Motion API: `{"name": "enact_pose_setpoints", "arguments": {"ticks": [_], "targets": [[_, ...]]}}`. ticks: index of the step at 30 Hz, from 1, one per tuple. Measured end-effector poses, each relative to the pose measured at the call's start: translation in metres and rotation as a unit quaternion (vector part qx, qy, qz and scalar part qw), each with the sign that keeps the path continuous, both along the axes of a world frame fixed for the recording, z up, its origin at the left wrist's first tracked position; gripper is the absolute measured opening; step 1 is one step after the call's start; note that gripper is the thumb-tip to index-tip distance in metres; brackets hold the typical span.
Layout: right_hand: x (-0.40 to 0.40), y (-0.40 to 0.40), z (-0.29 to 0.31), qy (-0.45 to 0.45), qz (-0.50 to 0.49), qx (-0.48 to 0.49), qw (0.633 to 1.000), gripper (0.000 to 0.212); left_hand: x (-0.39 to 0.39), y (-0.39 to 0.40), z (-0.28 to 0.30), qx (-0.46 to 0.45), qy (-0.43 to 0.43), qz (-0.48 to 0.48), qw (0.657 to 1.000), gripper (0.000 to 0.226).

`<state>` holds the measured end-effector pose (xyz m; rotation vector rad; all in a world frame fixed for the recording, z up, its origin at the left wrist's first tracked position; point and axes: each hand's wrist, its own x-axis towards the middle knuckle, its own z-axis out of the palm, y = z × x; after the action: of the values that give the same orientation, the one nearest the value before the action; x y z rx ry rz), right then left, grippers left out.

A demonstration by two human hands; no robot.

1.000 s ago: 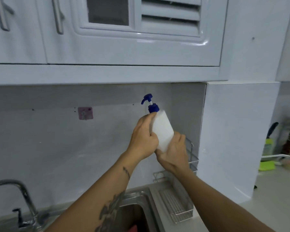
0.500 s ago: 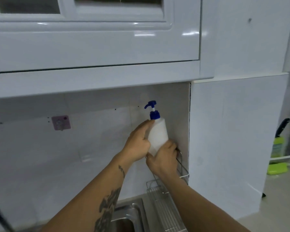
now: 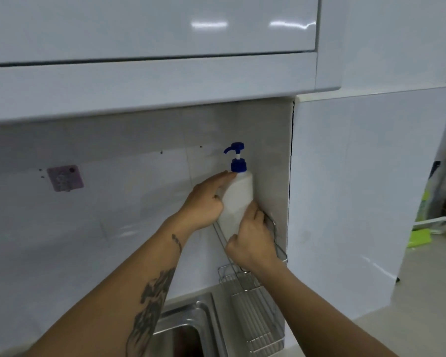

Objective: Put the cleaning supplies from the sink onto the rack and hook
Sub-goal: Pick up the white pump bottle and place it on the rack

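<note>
A white pump bottle (image 3: 238, 199) with a blue pump head stands upright against the tiled wall, its base at the upper tier of a wire rack (image 3: 277, 240). My left hand (image 3: 204, 202) wraps its left side, fingers reaching up to the shoulder. My right hand (image 3: 250, 240) grips its lower right part, covering the base. The rack's lower tier (image 3: 258, 318) sits beside the steel sink (image 3: 186, 328). A pink adhesive hook (image 3: 65, 178) is stuck on the wall at the left.
White cabinets overhang the wall just above. A white tiled pillar (image 3: 358, 202) stands right of the rack. On the counter at the far right are a green item (image 3: 420, 238) and blurred kitchen things.
Both hands have carried the bottle lower and toward the wall, from tilted to upright at the rack's upper tier. The view has shifted right; the tap has left the frame.
</note>
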<state>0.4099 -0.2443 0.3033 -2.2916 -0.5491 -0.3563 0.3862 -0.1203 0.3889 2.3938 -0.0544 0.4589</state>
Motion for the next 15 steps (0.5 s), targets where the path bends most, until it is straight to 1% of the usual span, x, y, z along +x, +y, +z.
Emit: {"name": "enact_pose_setpoints", "arguments": {"ticks": [2,4,8,10,13,15], "targets": [[0.0,-0.004,-0.001,-0.006,0.026,0.011,1.0,0.097,0.006,0.001,-0.002,0.005,-0.004,0.001,1.0,0.076],[0.002,-0.006,-0.003,0.002,0.052,0.002,0.999,0.098,0.01,0.002,-0.003,0.011,-0.007,0.009,1.0,0.077],[0.018,-0.004,-0.004,0.077,0.122,-0.028,0.989,0.095,0.014,0.002,-0.005,0.056,0.012,0.022,0.998,0.082],[0.025,-0.002,0.0,0.115,0.157,-0.025,0.981,0.094,0.018,0.003,-0.003,0.063,0.029,0.029,0.997,0.084],[0.035,0.001,0.0,0.162,0.18,-0.023,0.97,0.096,0.027,0.004,0.002,0.061,0.058,0.039,0.996,0.085],[0.038,0.006,-0.001,0.171,0.181,-0.032,0.968,0.099,0.033,0.006,0.002,0.064,0.073,0.048,0.994,0.087]]}}
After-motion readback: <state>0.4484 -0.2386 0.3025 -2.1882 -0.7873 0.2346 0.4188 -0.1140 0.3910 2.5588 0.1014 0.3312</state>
